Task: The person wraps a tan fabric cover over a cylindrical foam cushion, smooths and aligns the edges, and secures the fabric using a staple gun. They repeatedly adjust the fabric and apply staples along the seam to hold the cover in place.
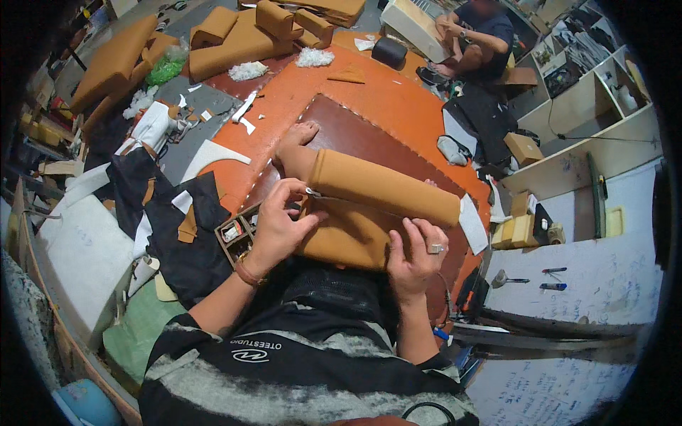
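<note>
Across my lap lies a tan upholstered cushion (383, 186), its upper part a long padded roll and its lower part a flap of the same tan cover (341, 238). A seam line runs between the two. My left hand (283, 220) grips the cover at the left end of that seam, fingers curled. A small dark and pale bit shows at its index fingertip, too small to name. At the right end of the flap, my right hand (418, 255) holds the cover's edge between thumb and fingers. A ring sits on one finger.
Beside my left forearm stands a small compartmented wooden box (234, 234). Black cloth (192, 241) and white scraps lie to the left. More tan cushions (241, 46) are piled far left on the orange mat (398, 92). Another person (483, 39) sits far right. Shelving (582, 106) lines the right.
</note>
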`<state>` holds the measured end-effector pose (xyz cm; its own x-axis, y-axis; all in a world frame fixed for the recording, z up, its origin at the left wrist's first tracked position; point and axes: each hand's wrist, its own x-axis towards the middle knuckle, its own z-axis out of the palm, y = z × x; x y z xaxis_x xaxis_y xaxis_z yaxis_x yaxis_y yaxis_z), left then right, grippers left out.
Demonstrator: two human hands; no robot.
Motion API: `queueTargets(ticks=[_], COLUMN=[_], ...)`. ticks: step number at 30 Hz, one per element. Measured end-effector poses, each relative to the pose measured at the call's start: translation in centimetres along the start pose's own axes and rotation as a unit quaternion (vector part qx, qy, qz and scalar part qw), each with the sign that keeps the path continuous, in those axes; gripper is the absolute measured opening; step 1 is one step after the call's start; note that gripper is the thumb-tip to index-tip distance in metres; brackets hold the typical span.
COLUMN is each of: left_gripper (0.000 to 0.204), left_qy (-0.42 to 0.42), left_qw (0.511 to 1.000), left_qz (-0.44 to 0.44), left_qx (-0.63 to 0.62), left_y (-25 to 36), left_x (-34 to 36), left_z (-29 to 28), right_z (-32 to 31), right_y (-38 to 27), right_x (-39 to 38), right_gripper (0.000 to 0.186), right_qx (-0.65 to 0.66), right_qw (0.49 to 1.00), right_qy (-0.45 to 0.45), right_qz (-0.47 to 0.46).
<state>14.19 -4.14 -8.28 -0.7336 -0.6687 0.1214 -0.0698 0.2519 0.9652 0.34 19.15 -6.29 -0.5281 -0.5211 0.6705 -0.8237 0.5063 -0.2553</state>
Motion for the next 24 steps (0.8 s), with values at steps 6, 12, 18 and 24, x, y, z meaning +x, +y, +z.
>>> queueTargets(ticks=[6, 12, 18, 24], left_gripper=[0.034, 0.03, 0.02, 0.015], left_qy=[0.012, 0.011, -0.072, -0.103], left_qw=[0.997, 0.997, 0.993, 0.99], left_qz=[0.007, 0.061, 0.096, 0.093], left_qx=[-0.076, -0.044, -0.01, 0.009], left_y=[-0.7, -1.5, -1.6, -0.9], left_x=[-0.1, -0.1, 0.0, -0.1], left_z=[0.7, 0.7, -1.4, -2.6], right_z=[-0.3, -0.1, -1.3, -3.2], right_y=[1.2, 1.6, 2.7, 3.2], right_x=[-1.8, -2.1, -2.3, -2.3], right_gripper=[0.038, 0.035, 0.023, 0.022], right_qx=[-0.043, 0.032, 0.054, 0.197], right_qw=[0.998, 0.997, 0.998, 0.98], right_qy=[-0.037, 0.009, -0.037, -0.039], right_qz=[0.025, 0.074, 0.012, 0.0])
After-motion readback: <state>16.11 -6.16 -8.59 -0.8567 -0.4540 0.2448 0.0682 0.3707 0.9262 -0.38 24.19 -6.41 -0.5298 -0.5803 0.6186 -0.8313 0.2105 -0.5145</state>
